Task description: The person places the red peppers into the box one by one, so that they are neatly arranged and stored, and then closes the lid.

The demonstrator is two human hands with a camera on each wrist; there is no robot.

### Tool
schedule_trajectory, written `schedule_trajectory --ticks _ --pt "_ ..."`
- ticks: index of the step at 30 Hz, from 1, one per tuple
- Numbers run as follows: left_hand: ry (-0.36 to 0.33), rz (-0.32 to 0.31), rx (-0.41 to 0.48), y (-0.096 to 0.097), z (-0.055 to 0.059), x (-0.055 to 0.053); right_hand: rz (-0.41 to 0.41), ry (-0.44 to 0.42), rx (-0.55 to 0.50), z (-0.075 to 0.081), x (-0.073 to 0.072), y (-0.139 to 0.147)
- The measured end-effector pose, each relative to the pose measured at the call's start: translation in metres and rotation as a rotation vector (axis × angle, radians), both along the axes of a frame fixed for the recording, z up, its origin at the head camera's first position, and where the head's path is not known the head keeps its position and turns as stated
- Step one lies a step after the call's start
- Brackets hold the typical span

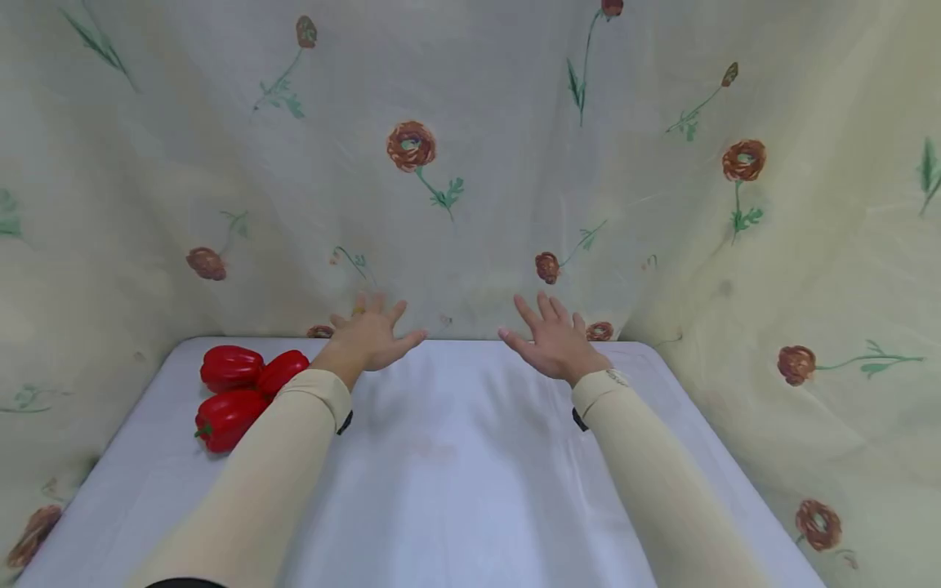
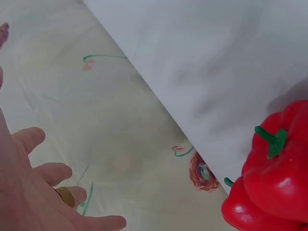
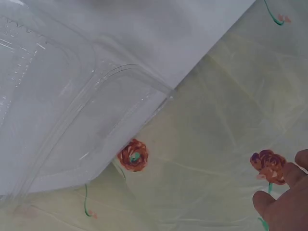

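Head view: the left hand (image 1: 367,336) and right hand (image 1: 555,339) were empty, fingers spread; three red peppers (image 1: 253,398) lay on the table (image 1: 456,392), left of and behind the left hand's fingers, that hand being nearer; the front pepper (image 1: 229,420) slanted lengthwise, stem (image 1: 203,431) leftward; a mark (image 1: 617,377) on the right cuff (image 1: 594,389) was unreadable. Left wrist view: peppers sat apart from the fingers; no label showed. Right wrist view: a clear container (image 3: 72,106) lay apart from the fingers; no writing was legible.
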State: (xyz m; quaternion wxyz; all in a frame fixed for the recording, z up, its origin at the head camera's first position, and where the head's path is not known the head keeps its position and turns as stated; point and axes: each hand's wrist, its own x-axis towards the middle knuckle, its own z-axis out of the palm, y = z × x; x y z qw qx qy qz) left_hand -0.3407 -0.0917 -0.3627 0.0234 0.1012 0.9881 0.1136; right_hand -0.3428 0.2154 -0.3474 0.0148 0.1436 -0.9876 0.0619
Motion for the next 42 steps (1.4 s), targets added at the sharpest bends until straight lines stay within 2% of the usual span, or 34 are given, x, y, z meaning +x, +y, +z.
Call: schedule_trajectory --ticks 6,11,17,21,24,30,36,42 --pt "-0.008 0.018 0.017 -0.011 -0.001 0.001 0.005 0.029 -0.037 0.001 0.001 0.010" --pt "0.014 -0.011 0.013 -0.019 -0.008 0.003 -0.014 0.063 -0.123 -0.003 0.006 0.027" --pt "0.023 -0.009 0.013 -0.035 -0.017 0.007 -0.049 0.059 -0.133 -0.004 0.018 0.060" --pt "0.035 -0.004 0.038 -0.045 -0.022 0.010 -0.039 0.100 -0.123 -0.007 0.026 0.088" --pt "0.037 -0.011 0.038 -0.051 -0.026 0.012 -0.033 0.119 -0.136 -0.010 0.034 0.111" --pt "0.041 -0.013 0.079 -0.060 -0.028 0.016 -0.125 0.069 -0.129 -0.016 0.053 0.153" --pt "0.040 -0.034 0.093 -0.072 -0.034 0.022 -0.181 0.030 -0.137 -0.028 0.076 0.184" --pt "0.053 -0.025 0.109 -0.078 -0.037 0.026 -0.239 0.006 -0.143 -0.038 0.098 0.212"
